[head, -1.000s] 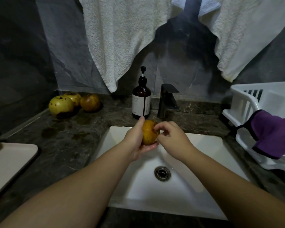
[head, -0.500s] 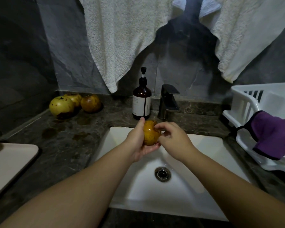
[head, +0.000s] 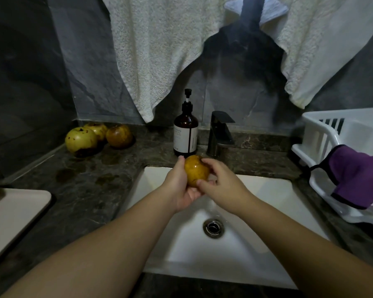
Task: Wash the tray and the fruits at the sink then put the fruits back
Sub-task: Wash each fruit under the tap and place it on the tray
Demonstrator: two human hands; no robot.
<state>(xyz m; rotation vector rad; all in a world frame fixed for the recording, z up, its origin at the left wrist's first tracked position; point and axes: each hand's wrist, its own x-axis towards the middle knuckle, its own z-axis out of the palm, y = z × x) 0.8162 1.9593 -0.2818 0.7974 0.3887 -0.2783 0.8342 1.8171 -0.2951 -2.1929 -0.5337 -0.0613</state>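
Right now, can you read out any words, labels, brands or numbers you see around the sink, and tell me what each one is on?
Brown pump bottle: it has a pale label with small print and a dark vertical stripe, but the print is too small and blurred to read.
Nothing else carries readable text: none shows on the faucet, the white rack, the purple cloth, the towels or the tray.

We see the white rectangular sink set in the dark stone worktop, the brown glass pump bottle and dark metal tap behind it. Three yellow-brown round fruits sit at back left, the pale flat tray front left, the white plastic rack right.
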